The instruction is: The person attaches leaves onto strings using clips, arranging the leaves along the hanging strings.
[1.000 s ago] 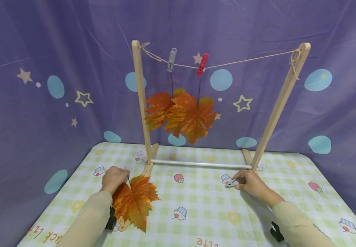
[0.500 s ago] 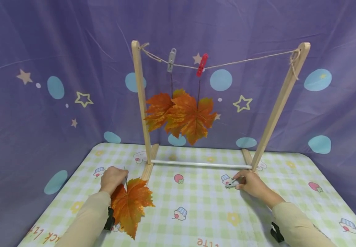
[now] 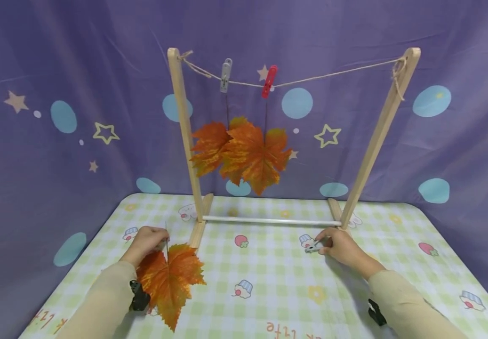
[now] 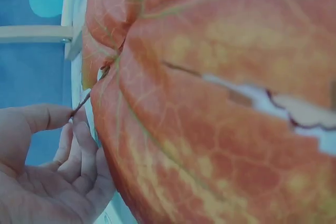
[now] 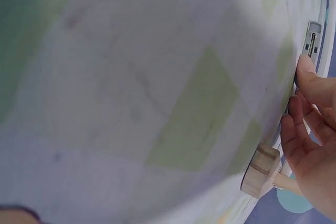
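Observation:
My left hand (image 3: 146, 244) pinches the thin dark stem of an orange maple leaf (image 3: 172, 282); the blade hangs down beside the wrist, over the table's left part. In the left wrist view the leaf (image 4: 210, 129) fills most of the picture, its stem between thumb and fingertip. Low at the table's right, near the frame's foot, my right hand (image 3: 341, 246) holds a grey clothespin (image 3: 314, 246) between thumb and fingers. The right wrist view shows one end of this clothespin (image 5: 313, 35) beyond the thumb; the rest is hidden by the fingers.
A wooden frame (image 3: 375, 141) stands at the table's back with a twine line (image 3: 328, 74) between its posts. A grey clothespin (image 3: 226, 75) and a red clothespin (image 3: 269, 81) hold two maple leaves (image 3: 260, 157) there. A white rod (image 3: 269, 221) joins the feet.
My left hand has drawn slightly left with its leaf, which has turned and hangs lower. The right hand keeps its grip on the clothespin. The head view has shifted a little.

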Tool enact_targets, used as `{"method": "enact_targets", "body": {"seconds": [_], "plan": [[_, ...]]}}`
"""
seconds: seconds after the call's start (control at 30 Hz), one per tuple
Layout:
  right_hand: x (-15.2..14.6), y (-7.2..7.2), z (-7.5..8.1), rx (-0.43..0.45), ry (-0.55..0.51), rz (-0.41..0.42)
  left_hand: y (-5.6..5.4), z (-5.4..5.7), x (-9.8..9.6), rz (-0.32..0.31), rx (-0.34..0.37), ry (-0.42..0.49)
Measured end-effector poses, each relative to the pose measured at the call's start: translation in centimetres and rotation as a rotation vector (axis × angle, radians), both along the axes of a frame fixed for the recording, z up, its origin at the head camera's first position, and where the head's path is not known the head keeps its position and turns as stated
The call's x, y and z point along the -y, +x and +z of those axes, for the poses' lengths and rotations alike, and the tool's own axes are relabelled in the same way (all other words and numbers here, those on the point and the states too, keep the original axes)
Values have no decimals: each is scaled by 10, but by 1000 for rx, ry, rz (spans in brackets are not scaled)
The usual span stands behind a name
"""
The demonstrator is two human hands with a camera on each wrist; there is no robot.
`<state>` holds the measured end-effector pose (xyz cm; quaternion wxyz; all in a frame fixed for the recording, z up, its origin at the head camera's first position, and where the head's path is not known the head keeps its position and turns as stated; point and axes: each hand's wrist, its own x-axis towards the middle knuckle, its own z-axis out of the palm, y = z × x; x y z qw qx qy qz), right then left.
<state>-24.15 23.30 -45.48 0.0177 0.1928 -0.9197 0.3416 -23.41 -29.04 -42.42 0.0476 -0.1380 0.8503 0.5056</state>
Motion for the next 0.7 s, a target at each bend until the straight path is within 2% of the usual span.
{"method": "enact_targets", "body": {"seconds": [0.13, 0.33, 0.57, 0.7], "plan": [[0, 0, 1, -4, -4, 4, 0, 5, -2, -5, 1, -2], [-1, -2, -1, 3, -14, 5, 3, 16, -7, -13, -17, -71], [-2, -3, -3, -10, 2, 8, 13, 33, -17, -68, -119, -181], [-2, -3, -3, -10, 6, 4, 20, 43, -24, -92, -182, -204]]}}
